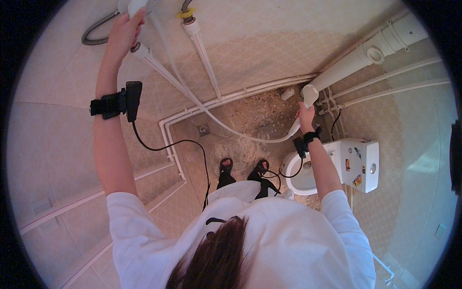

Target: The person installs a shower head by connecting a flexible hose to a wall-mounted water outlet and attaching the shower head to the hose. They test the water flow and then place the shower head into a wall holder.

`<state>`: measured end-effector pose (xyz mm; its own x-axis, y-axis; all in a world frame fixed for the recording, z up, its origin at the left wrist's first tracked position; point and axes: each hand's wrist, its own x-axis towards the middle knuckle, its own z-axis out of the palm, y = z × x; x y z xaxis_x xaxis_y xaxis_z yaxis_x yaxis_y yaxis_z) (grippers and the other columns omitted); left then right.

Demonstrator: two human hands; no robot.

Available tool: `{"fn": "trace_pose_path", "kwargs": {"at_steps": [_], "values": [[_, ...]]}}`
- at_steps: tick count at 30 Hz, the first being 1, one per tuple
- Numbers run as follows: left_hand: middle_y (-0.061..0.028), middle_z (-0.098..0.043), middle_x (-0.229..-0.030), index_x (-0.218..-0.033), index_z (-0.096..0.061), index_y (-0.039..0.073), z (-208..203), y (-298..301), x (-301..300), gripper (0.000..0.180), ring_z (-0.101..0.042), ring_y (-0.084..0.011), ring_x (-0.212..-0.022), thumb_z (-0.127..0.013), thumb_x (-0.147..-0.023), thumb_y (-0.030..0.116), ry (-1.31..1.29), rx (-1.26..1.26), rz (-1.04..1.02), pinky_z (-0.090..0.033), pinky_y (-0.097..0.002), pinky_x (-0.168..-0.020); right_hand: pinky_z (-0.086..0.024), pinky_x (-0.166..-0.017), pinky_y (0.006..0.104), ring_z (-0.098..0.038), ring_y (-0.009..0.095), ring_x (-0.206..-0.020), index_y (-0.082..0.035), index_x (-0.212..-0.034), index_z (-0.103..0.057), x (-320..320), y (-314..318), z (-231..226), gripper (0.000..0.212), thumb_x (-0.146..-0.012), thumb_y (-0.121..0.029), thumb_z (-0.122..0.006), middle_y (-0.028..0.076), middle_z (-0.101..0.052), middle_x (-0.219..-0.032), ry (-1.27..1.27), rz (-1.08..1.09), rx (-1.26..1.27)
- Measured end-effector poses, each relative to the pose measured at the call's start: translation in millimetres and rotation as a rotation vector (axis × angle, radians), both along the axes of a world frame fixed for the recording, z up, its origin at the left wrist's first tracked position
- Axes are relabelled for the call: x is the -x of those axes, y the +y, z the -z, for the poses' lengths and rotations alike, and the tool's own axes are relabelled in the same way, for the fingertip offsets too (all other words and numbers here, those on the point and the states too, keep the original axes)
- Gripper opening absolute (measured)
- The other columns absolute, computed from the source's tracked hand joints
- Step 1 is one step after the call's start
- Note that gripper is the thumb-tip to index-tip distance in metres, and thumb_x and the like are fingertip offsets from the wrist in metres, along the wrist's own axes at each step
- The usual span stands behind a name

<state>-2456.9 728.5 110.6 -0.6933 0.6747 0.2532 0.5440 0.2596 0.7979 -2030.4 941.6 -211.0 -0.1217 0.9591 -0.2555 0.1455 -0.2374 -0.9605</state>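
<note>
My right hand is closed round the handle of a white shower head, held over the floor near the toilet. From the bottom of its handle a white shower hose sags and runs up leftward along the wall. High at the upper left, my left hand has its fingers wrapped round a white fitting on the wall. The fitting is cut off by the picture's edge, so its exact kind cannot be made out. A grey braided hose loops beside that hand.
A white toilet with stickers on its tank stands at the right. White pipes run along the walls, with a thick drain pipe at upper right. A floor drain lies ahead of my feet. Black cables hang from both wrist straps.
</note>
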Motion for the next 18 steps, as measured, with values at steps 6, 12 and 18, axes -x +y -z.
{"fn": "trace_pose_path", "kwargs": {"at_steps": [6, 12, 18], "values": [[0.0039, -0.038, -0.050, -0.066, -0.047, 0.006, -3.2, 1.1, -4.7, 0.038, -0.034, -0.0052, -0.041, -0.052, -0.081, 0.041, 0.023, 0.011, -0.020, -0.029, -0.0219, -0.038, -0.038, -0.036, 0.0279, -0.043, 0.014, -0.037, -0.005, -0.080, -0.042, 15.4, -9.7, 3.5, 0.017, -0.077, -0.013, -0.057, 0.004, -0.044, -0.050, 0.055, -0.264, 0.110], [0.0039, -0.038, -0.050, -0.068, -0.048, 0.006, -7.8, 1.9, -15.0, 0.038, -0.034, -0.0053, -0.042, -0.052, -0.081, 0.041, 0.015, 0.016, -0.019, -0.028, -0.0217, -0.038, -0.037, -0.035, 0.0269, -0.043, 0.013, -0.037, -0.004, -0.080, -0.044, 23.7, -5.7, 7.6, 0.015, -0.077, -0.013, -0.055, 0.003, -0.042, -0.049, 0.035, -0.307, 0.087], [0.0045, -0.037, -0.051, -0.070, -0.048, 0.006, -1.0, -0.5, -4.1, 0.038, -0.033, -0.0050, -0.043, -0.052, -0.081, 0.043, -0.023, 0.006, -0.022, -0.028, -0.0212, -0.038, -0.035, -0.035, 0.0281, -0.040, 0.014, -0.035, -0.004, -0.076, -0.045, 18.1, -9.5, -9.9, 0.013, -0.077, -0.012, -0.054, 0.004, -0.042, -0.048, 0.066, -0.257, 0.171]]}}
